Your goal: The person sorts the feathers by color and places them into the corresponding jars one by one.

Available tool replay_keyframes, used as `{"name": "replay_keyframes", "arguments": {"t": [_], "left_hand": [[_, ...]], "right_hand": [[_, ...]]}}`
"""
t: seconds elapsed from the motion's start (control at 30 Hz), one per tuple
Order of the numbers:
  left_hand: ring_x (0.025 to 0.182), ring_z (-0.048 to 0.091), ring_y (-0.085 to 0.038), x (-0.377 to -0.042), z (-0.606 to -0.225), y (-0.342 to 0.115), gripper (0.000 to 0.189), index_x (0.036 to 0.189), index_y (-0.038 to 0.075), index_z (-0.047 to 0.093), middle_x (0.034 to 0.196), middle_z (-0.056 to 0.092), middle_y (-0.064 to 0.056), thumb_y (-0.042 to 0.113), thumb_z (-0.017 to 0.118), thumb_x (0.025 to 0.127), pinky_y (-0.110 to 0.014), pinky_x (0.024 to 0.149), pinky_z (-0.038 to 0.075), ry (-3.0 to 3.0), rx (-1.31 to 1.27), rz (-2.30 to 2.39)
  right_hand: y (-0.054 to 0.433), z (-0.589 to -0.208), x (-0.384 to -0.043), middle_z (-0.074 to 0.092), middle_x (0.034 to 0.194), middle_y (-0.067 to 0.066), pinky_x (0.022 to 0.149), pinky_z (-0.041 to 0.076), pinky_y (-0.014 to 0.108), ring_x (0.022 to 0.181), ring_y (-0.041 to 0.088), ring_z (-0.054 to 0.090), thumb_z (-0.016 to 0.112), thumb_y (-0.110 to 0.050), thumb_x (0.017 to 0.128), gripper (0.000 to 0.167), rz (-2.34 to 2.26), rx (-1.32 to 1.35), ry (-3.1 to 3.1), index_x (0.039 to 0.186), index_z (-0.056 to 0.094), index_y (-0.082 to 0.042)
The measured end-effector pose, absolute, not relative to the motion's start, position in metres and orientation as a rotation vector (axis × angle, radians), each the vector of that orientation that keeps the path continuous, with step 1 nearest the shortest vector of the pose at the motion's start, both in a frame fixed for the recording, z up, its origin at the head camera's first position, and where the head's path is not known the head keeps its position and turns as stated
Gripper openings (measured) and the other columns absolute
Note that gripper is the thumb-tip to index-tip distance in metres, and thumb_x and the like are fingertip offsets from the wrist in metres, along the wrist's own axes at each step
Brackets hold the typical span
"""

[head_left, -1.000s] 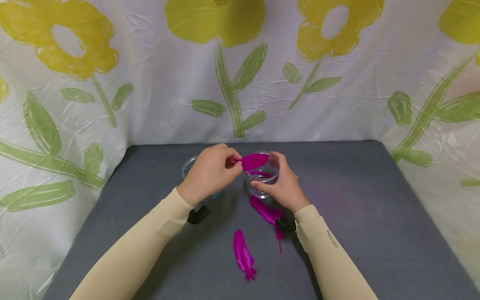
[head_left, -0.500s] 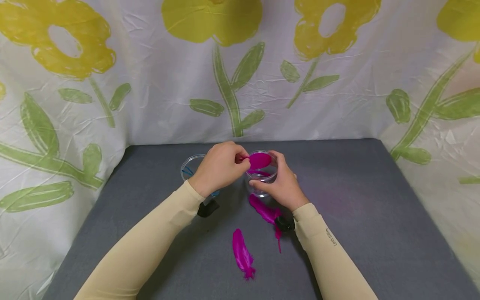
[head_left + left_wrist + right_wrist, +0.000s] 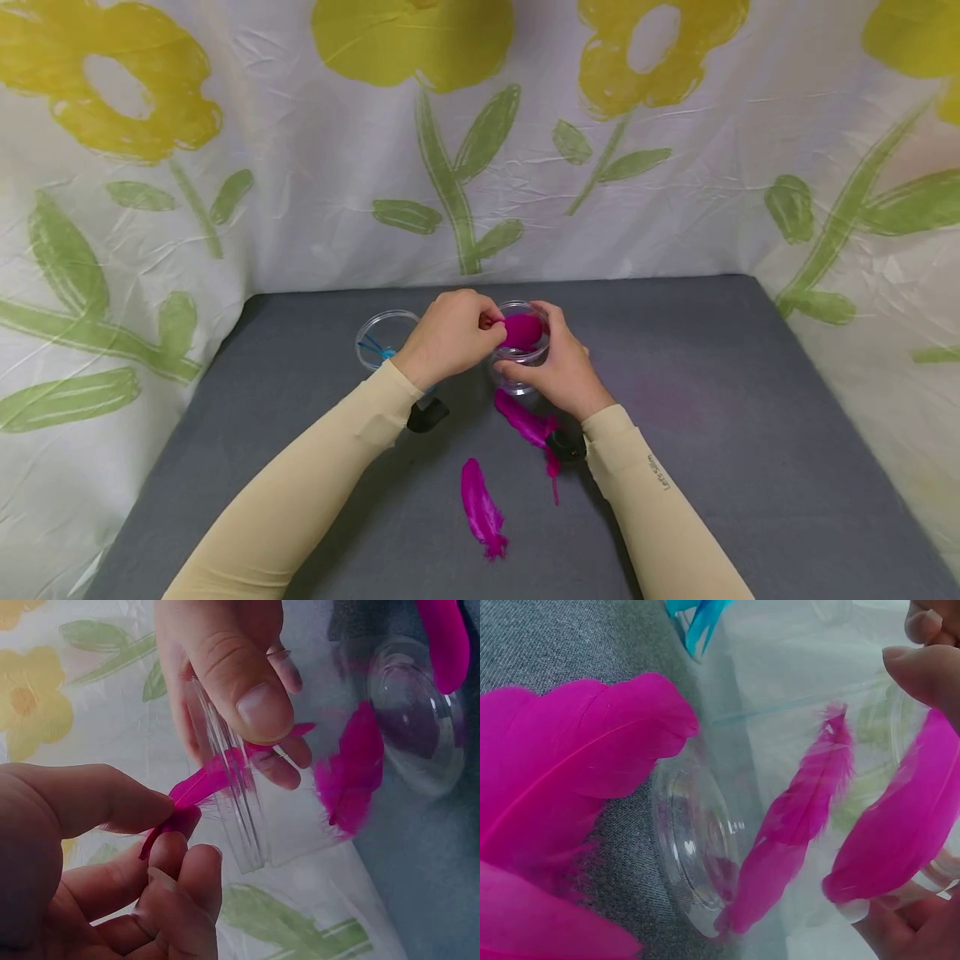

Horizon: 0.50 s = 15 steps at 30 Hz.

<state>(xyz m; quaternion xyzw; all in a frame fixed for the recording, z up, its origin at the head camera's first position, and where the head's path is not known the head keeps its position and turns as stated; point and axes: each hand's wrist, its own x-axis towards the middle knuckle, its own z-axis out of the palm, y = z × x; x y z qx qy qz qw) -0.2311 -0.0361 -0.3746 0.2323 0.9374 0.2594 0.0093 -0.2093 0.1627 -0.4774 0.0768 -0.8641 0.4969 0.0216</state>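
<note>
My left hand (image 3: 453,335) pinches a magenta feather (image 3: 522,332) near its quill end, between thumb and fingertips. The feather's broad end reaches through the mouth of a clear plastic jar (image 3: 244,840). My right hand (image 3: 562,367) grips that jar near its rim, thumb on the near side and fingers behind. Through the clear wall a second magenta feather (image 3: 791,825) shows inside, leaning lengthwise. In the head view the jar stands upright on the grey cloth, just right of my left hand.
Another clear jar (image 3: 387,313) holding blue feathers (image 3: 387,354) stands behind my left wrist. One magenta feather (image 3: 483,510) lies on the grey tabletop (image 3: 712,467) in front. More magenta feathers (image 3: 522,419) lie by my right wrist. A flowered curtain (image 3: 315,242) hangs behind.
My left hand has moved right and slightly toward me, taking the pinched feather deeper into the jar's mouth. The right hand keeps its grip on the jar. More of the other jar shows.
</note>
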Motion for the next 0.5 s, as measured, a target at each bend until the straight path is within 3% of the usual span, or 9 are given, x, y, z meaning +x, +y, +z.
{"name": "replay_keyframes", "arguments": {"t": [0.23,0.5], "left_hand": [[0.075,0.062,-0.015,-0.2328,-0.3788,-0.0363,0.018,0.1,0.012,0.083,0.09,0.074,0.0,0.02,0.068,0.097,-0.03,0.067,0.052,2.901,0.711,0.815],[0.096,0.067,-0.02,-0.2328,-0.3791,-0.0398,0.021,0.109,0.011,0.083,0.105,0.075,-0.003,0.024,0.07,0.099,-0.038,0.085,0.06,2.934,0.709,0.862]], "right_hand": [[0.1606,-0.4786,-0.2097,0.057,0.157,0.007,0.122,0.019,0.073,0.144,0.028,0.057,0.092,-0.056,0.081,0.106,1.552,0.255,-2.664,0.162,0.032,-0.024],[0.1625,-0.4782,-0.2088,0.053,0.162,0.01,0.122,0.018,0.072,0.15,0.031,0.051,0.091,-0.059,0.082,0.106,1.578,0.241,-2.669,0.162,0.031,-0.025]]}}
